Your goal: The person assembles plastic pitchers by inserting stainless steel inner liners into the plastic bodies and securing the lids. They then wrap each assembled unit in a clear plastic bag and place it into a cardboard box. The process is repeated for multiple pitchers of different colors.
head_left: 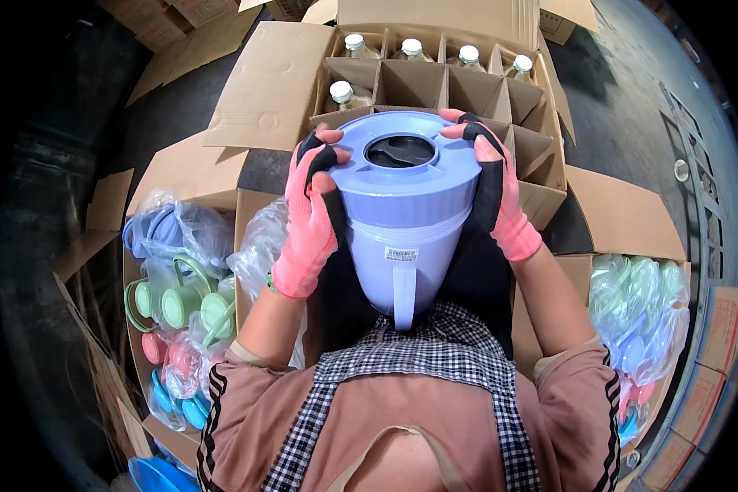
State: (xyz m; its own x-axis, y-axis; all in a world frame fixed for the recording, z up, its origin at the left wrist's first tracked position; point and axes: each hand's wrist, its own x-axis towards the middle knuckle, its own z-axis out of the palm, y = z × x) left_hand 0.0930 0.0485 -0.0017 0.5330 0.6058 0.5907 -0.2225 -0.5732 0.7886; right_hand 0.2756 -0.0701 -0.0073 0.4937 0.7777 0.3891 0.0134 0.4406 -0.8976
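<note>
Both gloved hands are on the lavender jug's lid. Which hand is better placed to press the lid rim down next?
Probably the right hand: its fingers lie on top of the lid rim. The left hand grips more along the side of the jug.

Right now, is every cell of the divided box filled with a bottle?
No, the box has bottles only in its far cells, and several near cells stand empty.

Single view only: head-worn fisheye, looking steeply down the person's chest, close to the lavender jug [406,205]. Straight box [435,90] edges bend toward the dark rim.
</note>
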